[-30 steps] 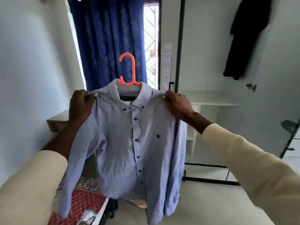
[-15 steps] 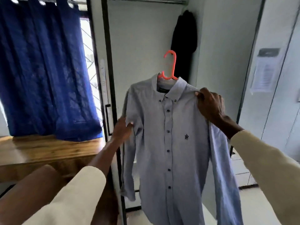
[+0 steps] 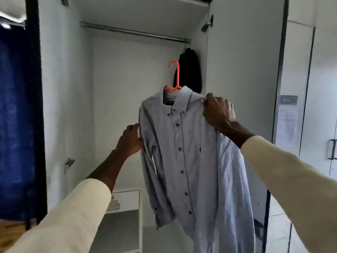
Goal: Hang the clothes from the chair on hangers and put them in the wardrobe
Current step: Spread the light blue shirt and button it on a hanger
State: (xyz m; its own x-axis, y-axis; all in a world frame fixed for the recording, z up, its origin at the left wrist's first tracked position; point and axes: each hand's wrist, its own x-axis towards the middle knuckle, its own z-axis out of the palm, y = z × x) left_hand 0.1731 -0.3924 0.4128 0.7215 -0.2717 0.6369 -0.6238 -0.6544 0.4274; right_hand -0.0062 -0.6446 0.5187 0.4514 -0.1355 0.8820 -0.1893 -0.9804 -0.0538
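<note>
A light blue button-up shirt [image 3: 191, 154] hangs on an orange plastic hanger [image 3: 173, 77], held up in front of the open wardrobe. My right hand [image 3: 218, 112] grips the shirt's right shoulder over the hanger's arm. My left hand [image 3: 131, 141] holds the shirt's left sleeve at its upper edge. The hanger's hook stands free below the metal rail [image 3: 135, 31], not on it.
A dark garment [image 3: 189, 70] hangs at the rail's right end. The wardrobe's open door [image 3: 242, 70] stands to the right, a white shelf unit [image 3: 127, 199] sits low inside, and a blue curtain [image 3: 16, 125] hangs at the left.
The view has swung right from the window to the open wardrobe. My left hand slid from the shirt's shoulder down to its sleeve. The shirt is now in front of the wardrobe's inside.
</note>
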